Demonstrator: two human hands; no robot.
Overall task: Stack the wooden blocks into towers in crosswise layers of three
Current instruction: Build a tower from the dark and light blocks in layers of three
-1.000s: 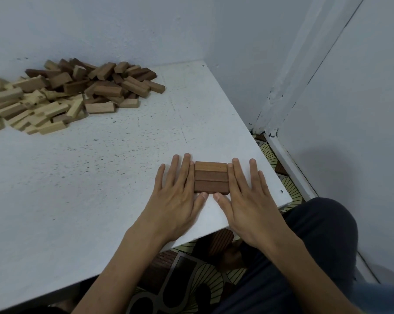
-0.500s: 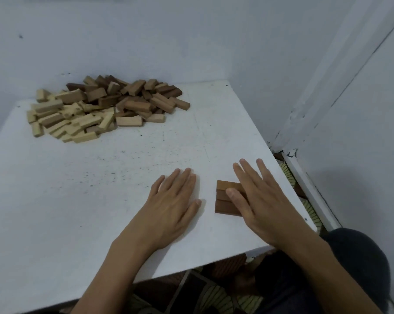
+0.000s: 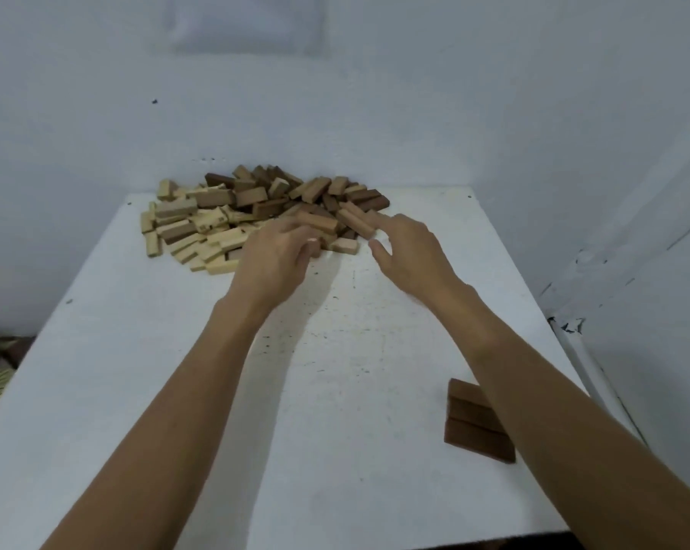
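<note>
Both hands are out at the pile of blocks [image 3: 224, 216] on the bench's [image 3: 335, 391] far end, fetching for layer two, I reckon. My left hand [image 3: 273, 254] curls over the pile's edge, but blur hides whether its grip has a block. My right hand [image 3: 408, 248] is spread, holding nothing. The first layer [image 3: 470, 430] sits near me, half behind my right forearm. The next three go crosswise.

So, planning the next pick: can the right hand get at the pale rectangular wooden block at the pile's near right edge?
Probably yes: the right hand, open, hovers beside the pale rectangular wooden block, with only bare white table between them.
</note>
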